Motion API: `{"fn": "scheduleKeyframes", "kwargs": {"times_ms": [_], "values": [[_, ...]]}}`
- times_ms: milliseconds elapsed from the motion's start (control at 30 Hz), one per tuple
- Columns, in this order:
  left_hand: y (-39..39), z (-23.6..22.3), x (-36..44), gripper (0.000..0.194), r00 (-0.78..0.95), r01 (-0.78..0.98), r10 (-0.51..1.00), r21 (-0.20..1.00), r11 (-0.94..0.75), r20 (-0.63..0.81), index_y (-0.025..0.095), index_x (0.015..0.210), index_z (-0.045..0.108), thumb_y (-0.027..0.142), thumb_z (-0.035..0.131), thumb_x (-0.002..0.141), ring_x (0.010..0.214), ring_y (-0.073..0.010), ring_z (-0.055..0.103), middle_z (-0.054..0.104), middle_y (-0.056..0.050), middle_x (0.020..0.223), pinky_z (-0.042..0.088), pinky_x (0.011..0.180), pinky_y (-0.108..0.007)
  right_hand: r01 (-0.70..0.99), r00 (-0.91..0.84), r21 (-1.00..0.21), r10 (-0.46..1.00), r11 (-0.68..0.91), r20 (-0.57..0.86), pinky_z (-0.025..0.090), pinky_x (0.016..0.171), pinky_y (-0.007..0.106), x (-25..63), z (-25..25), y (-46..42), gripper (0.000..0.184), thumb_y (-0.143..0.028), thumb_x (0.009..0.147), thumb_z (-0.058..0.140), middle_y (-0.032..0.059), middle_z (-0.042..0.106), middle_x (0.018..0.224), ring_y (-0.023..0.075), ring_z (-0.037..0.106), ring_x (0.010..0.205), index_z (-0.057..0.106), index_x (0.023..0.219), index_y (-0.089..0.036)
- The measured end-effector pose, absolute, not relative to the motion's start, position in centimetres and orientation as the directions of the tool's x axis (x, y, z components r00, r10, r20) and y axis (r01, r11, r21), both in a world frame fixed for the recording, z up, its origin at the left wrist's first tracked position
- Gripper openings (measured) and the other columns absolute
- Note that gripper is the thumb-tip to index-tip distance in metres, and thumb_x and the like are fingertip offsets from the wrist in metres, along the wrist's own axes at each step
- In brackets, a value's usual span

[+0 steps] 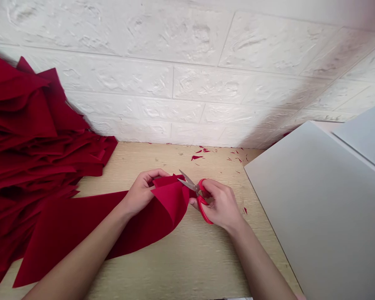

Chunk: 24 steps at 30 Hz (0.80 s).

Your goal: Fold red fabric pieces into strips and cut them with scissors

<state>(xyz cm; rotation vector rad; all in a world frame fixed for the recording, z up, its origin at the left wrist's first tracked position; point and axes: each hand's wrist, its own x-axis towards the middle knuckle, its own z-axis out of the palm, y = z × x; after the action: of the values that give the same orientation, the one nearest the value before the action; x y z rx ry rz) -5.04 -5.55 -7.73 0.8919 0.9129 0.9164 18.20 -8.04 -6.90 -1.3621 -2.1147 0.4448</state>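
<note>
My left hand is closed on a piece of dark red fabric, whose far end is folded over near my fingers. The rest of this piece stretches left across the table, under my left forearm. Red-handled scissors are in my right hand, with fingers in the loops. Their metal blades stand apart, pointing up and left, right by the folded fabric edge. Whether the blades have fabric between them I cannot tell. My left fingertips are partly hidden behind the fold.
A tall heap of red fabric pieces fills the left side. Small red scraps lie on the wooden table near the white brick-patterned wall. A large grey-white box-like panel stands at right, beside my right forearm.
</note>
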Motion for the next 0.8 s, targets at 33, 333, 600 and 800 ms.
{"fn": "scheduleKeyframes", "kwargs": {"times_ms": [33,333,600,800], "values": [[-5.56,-7.71,-4.97,0.033,0.327,-0.259,0.911,0.904,0.341,-0.250,0.016,0.082,0.070,0.035,0.090,0.064,0.064,-0.0114,0.066,0.075,-0.002,0.081,0.050,0.060,-0.019,0.715,-0.314,-0.552,0.903,0.428,0.294,0.028,0.054,0.024,18.21,-6.83,-8.05,0.032,-0.034,0.081,0.063,-0.0046,0.046,0.061,0.0102,0.036,0.054,0.036,0.067,-0.023],[-5.54,-8.07,-4.95,0.028,0.334,-0.241,0.906,0.906,0.348,-0.259,0.017,0.082,0.070,0.034,0.087,0.069,0.062,-0.0100,0.065,0.074,0.000,0.076,0.047,0.058,-0.017,0.758,-0.308,-0.516,0.917,0.398,0.255,0.029,0.055,0.024,18.44,-6.47,-8.05,0.031,-0.035,0.082,0.062,-0.0039,0.048,0.062,0.0108,0.037,0.054,0.037,0.068,-0.023],[-5.51,-8.07,-4.91,0.031,0.325,-0.205,0.908,0.917,0.341,-0.265,0.015,0.079,0.067,0.035,0.087,0.067,0.060,-0.0113,0.063,0.071,0.000,0.072,0.045,0.058,-0.020,0.763,-0.330,-0.493,0.908,0.418,0.259,0.028,0.054,0.024,18.48,-6.38,-7.98,0.034,-0.038,0.084,0.061,-0.0041,0.047,0.061,0.0107,0.036,0.053,0.035,0.067,-0.023],[-5.49,-8.12,-4.90,0.029,0.317,-0.219,0.911,0.914,0.342,-0.265,0.016,0.078,0.067,0.034,0.086,0.068,0.060,-0.0101,0.062,0.071,0.000,0.073,0.045,0.058,-0.018,0.783,-0.300,-0.471,0.910,0.407,0.287,0.029,0.055,0.024,18.51,-6.44,-8.06,0.031,-0.040,0.085,0.061,-0.0032,0.050,0.061,0.0112,0.041,0.053,0.041,0.068,-0.023]]}}
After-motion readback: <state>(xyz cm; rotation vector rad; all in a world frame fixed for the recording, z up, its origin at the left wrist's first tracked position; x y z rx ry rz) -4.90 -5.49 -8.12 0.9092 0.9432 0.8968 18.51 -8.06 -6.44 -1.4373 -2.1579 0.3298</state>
